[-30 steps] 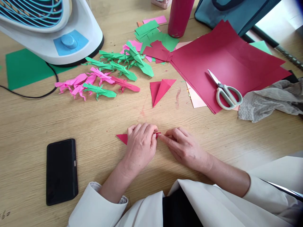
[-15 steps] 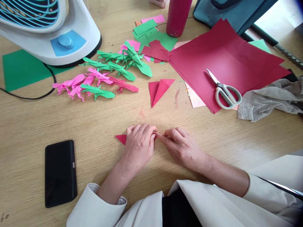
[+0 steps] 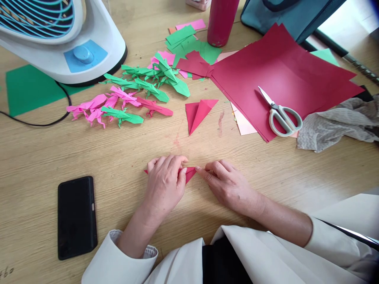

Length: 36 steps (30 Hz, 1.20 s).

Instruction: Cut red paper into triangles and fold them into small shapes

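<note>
A folded red paper piece lies on the table in front of me, its pointed ends showing to either side of my left hand. That hand lies over the paper's middle, thumb and bent fingers pressing it, and hides most of it. My right hand pinches the paper's right tip between thumb and forefinger, the other fingers curled. Just beyond my hands rests a second folded red paper, untouched. Several folded green paper figures and pink paper figures lie in a group farther left.
Scissors lie on large red sheets at the right, beside a grey cloth. A fan stands at the back left, a phone near left. A red bottle and blue bag stand behind.
My left hand has slid left along the folded red paper, uncovering more of its right part. The right hand stays at the right tip.
</note>
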Motion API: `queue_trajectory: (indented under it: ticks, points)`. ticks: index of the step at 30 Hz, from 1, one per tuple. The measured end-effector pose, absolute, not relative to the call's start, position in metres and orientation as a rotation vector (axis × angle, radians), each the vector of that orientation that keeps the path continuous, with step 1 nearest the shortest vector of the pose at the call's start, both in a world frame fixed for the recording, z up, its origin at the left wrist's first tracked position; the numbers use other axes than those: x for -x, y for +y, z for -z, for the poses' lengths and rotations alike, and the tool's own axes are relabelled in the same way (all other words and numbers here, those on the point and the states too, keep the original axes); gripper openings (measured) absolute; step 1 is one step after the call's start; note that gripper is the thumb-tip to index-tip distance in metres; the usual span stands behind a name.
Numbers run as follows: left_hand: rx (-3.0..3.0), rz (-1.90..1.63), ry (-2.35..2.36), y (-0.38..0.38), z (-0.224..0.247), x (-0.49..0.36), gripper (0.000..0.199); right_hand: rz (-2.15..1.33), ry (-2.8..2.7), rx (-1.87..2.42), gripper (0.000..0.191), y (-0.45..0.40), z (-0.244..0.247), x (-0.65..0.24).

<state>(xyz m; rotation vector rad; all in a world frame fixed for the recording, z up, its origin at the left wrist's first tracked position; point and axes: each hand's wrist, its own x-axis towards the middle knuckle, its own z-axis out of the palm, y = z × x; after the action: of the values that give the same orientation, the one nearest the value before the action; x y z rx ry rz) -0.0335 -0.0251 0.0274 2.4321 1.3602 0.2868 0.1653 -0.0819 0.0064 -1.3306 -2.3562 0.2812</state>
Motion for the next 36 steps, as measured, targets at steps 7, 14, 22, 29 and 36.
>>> queue_trajectory:
  ticks: [7,14,22,29,36]
  points:
    - [-2.386,-0.291,1.424,-0.025,-0.031,0.049,0.017,-0.261,-2.369,1.319,0.036,-0.082,-0.004,-0.166]
    - [-2.36,-0.341,1.43,-0.025,-0.026,0.055,0.014,-0.232,-2.376,1.305,0.035,-0.082,-0.004,-0.166]
    - [-2.421,-0.327,1.433,-0.025,-0.025,0.053,0.009,-0.254,-2.378,1.312,0.037,-0.082,-0.005,-0.165]
    - [-2.448,-0.346,1.525,-0.026,-0.02,0.057,0.007,-0.264,-2.382,1.316,0.039,-0.082,-0.006,-0.165]
    - [-2.507,-0.54,1.637,-0.031,-0.015,0.062,0.018,-0.264,-2.384,1.311,0.039,-0.083,-0.005,-0.166]
